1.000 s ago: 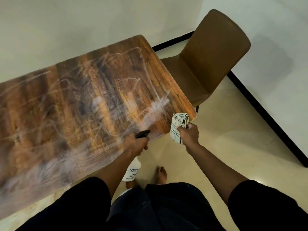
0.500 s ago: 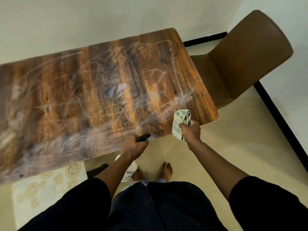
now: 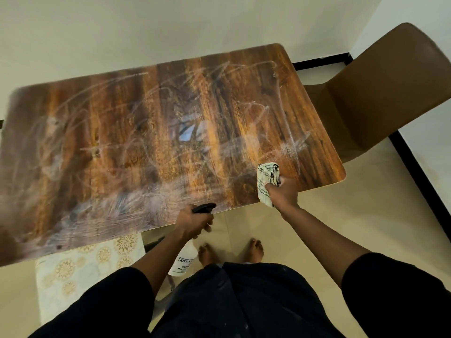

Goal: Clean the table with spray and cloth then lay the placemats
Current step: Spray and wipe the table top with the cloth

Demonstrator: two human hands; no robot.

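The wooden table [image 3: 151, 132] is streaked all over with wet smears. My left hand [image 3: 192, 223] grips a white spray bottle [image 3: 183, 262] by its black trigger head at the table's near edge; the bottle body hangs below the tabletop. My right hand [image 3: 283, 193] holds a bunched white cloth with black checks [image 3: 267, 180] over the near right part of the table. A pale placemat with gold floral medallions [image 3: 83, 267] shows below the table's near edge, on the left.
A brown chair [image 3: 388, 93] stands at the table's right end, close to the corner. White walls with a black skirting strip [image 3: 415, 164] run behind and to the right. My bare feet [image 3: 229, 252] are on beige floor tiles.
The view has swung left, so more of the table and the placemat show. My right hand with the cloth has moved from past the near edge to over the tabletop. The left hand keeps its hold.
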